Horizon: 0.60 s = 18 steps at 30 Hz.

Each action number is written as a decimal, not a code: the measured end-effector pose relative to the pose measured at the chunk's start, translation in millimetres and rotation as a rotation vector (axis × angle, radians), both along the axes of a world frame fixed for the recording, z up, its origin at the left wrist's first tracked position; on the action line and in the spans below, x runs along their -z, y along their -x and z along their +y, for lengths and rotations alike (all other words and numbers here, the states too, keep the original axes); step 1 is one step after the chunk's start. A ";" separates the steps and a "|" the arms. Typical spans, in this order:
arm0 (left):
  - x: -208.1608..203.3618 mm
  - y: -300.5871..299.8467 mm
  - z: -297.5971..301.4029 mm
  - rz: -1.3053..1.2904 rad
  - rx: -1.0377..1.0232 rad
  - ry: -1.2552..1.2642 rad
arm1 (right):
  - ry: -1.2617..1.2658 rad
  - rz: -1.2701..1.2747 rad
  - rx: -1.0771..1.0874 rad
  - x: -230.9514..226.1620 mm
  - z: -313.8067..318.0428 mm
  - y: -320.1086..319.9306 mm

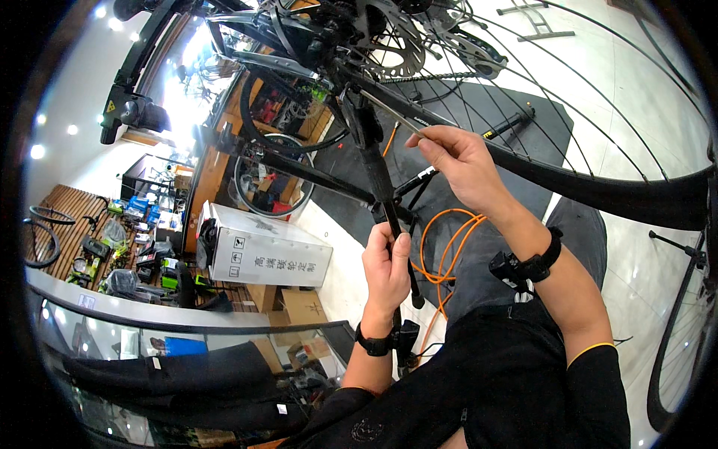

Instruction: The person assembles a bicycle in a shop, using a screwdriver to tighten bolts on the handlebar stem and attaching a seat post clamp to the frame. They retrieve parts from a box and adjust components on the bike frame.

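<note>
My right hand (pixel 458 161) pinches a thin silver rod (pixel 396 114) between thumb and fingers; it looks like a long hex key, though its kind is not certain. Its far end reaches toward dark bicycle parts (pixel 363 123) beside the wheel. Lower and to the left, my left hand (pixel 387 263) is closed round a black bar (pixel 394 217), thumb along it. Above both hands a bicycle (pixel 299 67) hangs raised, with a disc brake rotor (pixel 404 60) and chain (pixel 441 76) near the top. The tyre (pixel 598 191) sweeps past my right hand.
A coiled orange hose (pixel 425 251) lies on the floor beyond my hands, partly by a black mat (pixel 538 120). At left stand a white carton (pixel 269 254) and a glass display counter (pixel 224 337). Another wheel (pixel 666 352) is at the right.
</note>
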<state>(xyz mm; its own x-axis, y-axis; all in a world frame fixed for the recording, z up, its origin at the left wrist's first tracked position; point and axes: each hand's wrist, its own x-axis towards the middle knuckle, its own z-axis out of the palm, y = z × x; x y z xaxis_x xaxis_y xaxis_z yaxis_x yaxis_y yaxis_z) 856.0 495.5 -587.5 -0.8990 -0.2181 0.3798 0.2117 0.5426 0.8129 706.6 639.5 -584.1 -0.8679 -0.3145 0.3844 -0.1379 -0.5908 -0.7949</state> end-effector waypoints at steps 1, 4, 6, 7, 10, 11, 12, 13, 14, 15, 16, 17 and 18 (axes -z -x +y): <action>-0.3 -0.1 -0.5 -0.001 -0.002 -0.004 | 0.005 -0.002 -0.004 0.0 -0.4 0.0; -3.3 0.6 1.0 0.015 -0.001 0.035 | -0.012 -0.001 -0.008 -0.3 -0.7 -0.6; -3.4 0.8 0.6 0.020 -0.001 0.024 | -0.009 0.011 -0.004 1.2 -1.6 -0.3; -3.6 1.0 0.5 0.023 -0.001 0.019 | -0.008 0.018 -0.002 1.6 -2.1 -0.2; -4.1 1.6 1.5 0.022 -0.002 -0.001 | 0.021 0.012 -0.009 1.3 -6.2 -0.6; -3.7 1.1 0.9 0.014 -0.002 -0.006 | 0.027 0.011 -0.021 1.0 -6.4 -0.4; -2.8 0.3 -0.1 0.006 -0.002 -0.011 | 0.033 0.011 -0.033 1.1 -5.6 -0.1; -1.8 -0.4 -1.1 -0.002 -0.002 -0.016 | 0.039 0.012 -0.045 1.2 -5.2 0.2; -0.8 -1.2 -1.9 -0.001 0.006 -0.023 | 0.058 0.029 -0.047 1.4 -5.2 0.3; 0.4 -2.1 -2.7 0.001 0.015 -0.031 | 0.078 0.047 -0.050 1.4 -5.4 0.3; 0.8 -3.0 -3.0 0.002 0.024 -0.038 | 0.097 0.065 -0.052 1.0 -5.7 0.3; 2.1 -3.6 -2.8 0.001 0.039 -0.053 | 0.077 0.118 0.020 1.1 -6.5 0.7; 3.2 -4.4 -2.5 -0.001 0.054 -0.068 | 0.058 0.171 0.091 0.7 -7.6 1.1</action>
